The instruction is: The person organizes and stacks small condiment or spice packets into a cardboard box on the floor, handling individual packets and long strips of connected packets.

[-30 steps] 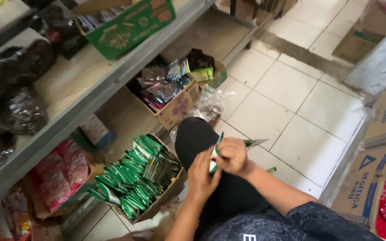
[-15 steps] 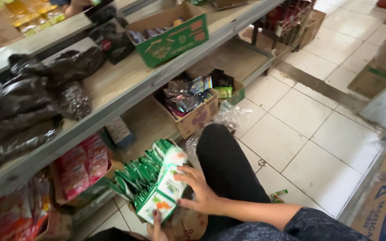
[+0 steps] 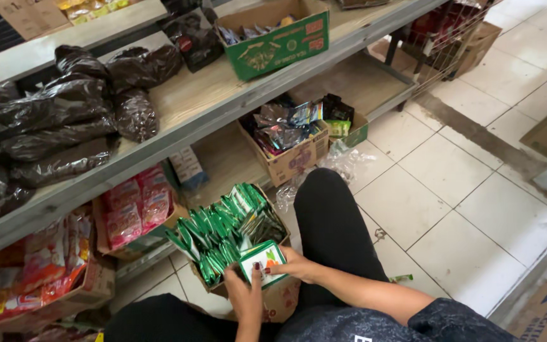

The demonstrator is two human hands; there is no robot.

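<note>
- Kneeling on the tiled floor (image 3: 457, 190), the person works at a cardboard box (image 3: 280, 301) that sits at the front edge of the lowest shelf, just beside a black-clad knee (image 3: 330, 215).
- Both hands hold one green-and-white sachet (image 3: 262, 261) over the box's near right corner.
- The right hand (image 3: 299, 265) is closed on the sachet's right edge, thumb on top and fingers underneath.
- The left hand (image 3: 245, 297) grips the sachet's lower left corner, fingers pinched together on it; dark-painted nails show.
- Inside the box, green sachets (image 3: 216, 234) stand upright in tight rows, leaning slightly toward the shelf.
- Further along the same level to the right, a second carton (image 3: 295, 158) holds dark foil packets, and a small green box (image 3: 352, 133) touches its right side.
- To the left of the sachet box, red and pink packets (image 3: 134, 209) fill another open carton.
- On the wooden shelf (image 3: 185, 104) above lie black plastic bags (image 3: 52, 136) toward its left end and a green carton (image 3: 273, 38) near its middle.
</note>
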